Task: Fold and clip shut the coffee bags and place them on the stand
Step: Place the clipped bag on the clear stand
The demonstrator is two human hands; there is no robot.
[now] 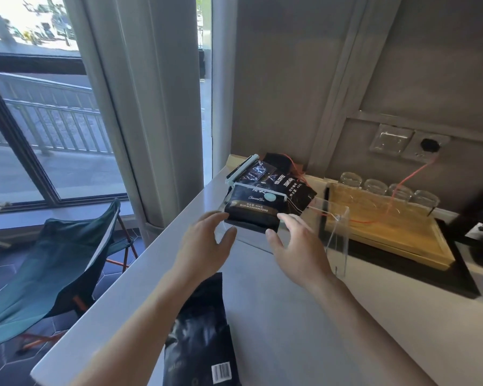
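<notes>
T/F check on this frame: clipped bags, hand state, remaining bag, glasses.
1. The black coffee bag with the pale green clip sits on the clear acrylic stand. True.
2. The left hand grips that bag firmly. False: both hands are open beside it, the right hand too.
3. Another black coffee bag with a barcode lies on the white counter near the person. True.
4. The clear glasses on the wooden tray hold coffee. False: they look empty.
</notes>
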